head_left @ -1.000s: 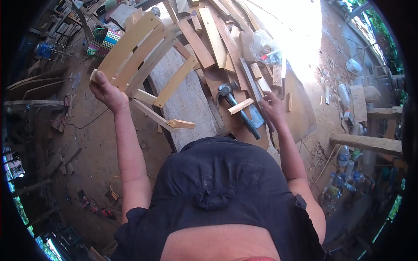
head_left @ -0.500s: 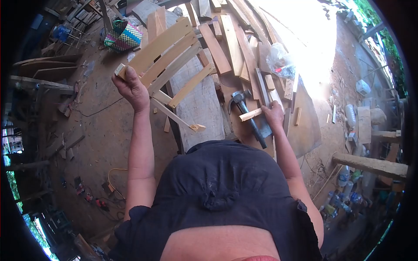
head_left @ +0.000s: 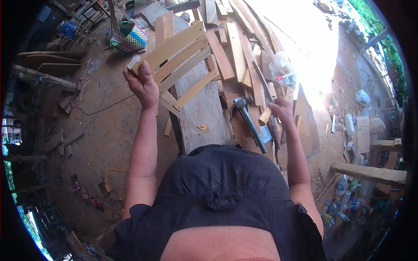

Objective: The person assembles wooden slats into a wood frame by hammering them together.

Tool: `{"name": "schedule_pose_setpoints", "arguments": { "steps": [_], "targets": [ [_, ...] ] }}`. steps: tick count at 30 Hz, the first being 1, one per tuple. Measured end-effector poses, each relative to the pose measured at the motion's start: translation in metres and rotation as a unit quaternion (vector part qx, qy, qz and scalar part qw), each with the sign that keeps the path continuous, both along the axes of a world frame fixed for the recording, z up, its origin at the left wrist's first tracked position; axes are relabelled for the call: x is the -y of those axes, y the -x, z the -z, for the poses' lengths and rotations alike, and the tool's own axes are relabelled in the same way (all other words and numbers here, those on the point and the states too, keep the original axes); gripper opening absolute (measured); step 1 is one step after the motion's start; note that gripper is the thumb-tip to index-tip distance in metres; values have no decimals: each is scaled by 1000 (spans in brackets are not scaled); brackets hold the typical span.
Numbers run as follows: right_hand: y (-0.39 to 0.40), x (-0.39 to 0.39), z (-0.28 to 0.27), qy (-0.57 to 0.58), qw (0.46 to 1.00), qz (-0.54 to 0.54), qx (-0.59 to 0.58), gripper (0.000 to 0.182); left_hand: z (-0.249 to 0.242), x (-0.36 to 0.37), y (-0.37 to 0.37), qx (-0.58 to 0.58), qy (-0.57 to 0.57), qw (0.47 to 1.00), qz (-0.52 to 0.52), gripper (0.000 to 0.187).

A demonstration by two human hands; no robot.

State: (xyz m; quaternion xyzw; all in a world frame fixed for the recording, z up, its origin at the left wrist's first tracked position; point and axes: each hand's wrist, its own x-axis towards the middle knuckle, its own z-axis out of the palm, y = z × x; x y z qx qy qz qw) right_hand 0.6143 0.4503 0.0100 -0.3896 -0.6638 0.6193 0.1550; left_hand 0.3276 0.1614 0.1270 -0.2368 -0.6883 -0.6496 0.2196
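Observation:
My left hand is closed around the upper left corner of a slatted wooden frame, holding it tilted over a broad grey plank. Several pale slats cross the frame, and one thin rail reaches down toward the plank. Over on the right, my right hand grips a short piece of wood, its cut end toward me. A long dark narrow strip passes beneath the fingers; I cannot tell whether the hand holds it too. Left of that hand lies a claw hammer, head away from me.
Loose boards are piled beyond the hammer, with a clear plastic bag to their right. A woven basket stands at the far left. On the right are a wooden beam and plastic bottles. Cables and tools litter the floor at left.
The slatted frame and my left hand have shifted slightly right. My right hand has moved a little right, turning the short piece of wood from crosswise to end-on. The dark strip has shifted too.

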Motion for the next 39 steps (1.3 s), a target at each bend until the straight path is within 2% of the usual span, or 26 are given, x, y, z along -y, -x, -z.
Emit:
{"name": "schedule_pose_setpoints", "arguments": {
  "steps": [5, 10, 14, 16, 19, 25, 39],
  "targets": [
    [37, 26, -30, 41, 997, -70, -11, 14, -2, -2, -5, -10, 3, 1000, 5, 42],
    [61, 34, -29, 82, 989, -126, -8, 18, 1, 3, 0, -14, 2, 1000, 26, 40],
    [76, 37, -21, 116, 986, -121, -12, 19, -3, 5, 1, -19, 2, 1000, 21, 41],
    [81, 39, -21, 109, 986, -129, -13, 18, 1, 8, 6, -5, -18, 998, 61, 45],
    [84, 50, -34, 92, 987, -129, -2, 17, 5, 12, 8, 4, -33, 997, 65, 43],
    [87, 46, -23, 107, 983, -150, -23, 17, 4, 17, 12, 21, -39, 994, 98, 39],
    [89, 53, -25, 110, 982, -153, -24, 15, 12, 23, 25, 42, -38, 994, 89, 44]
  ]
}}
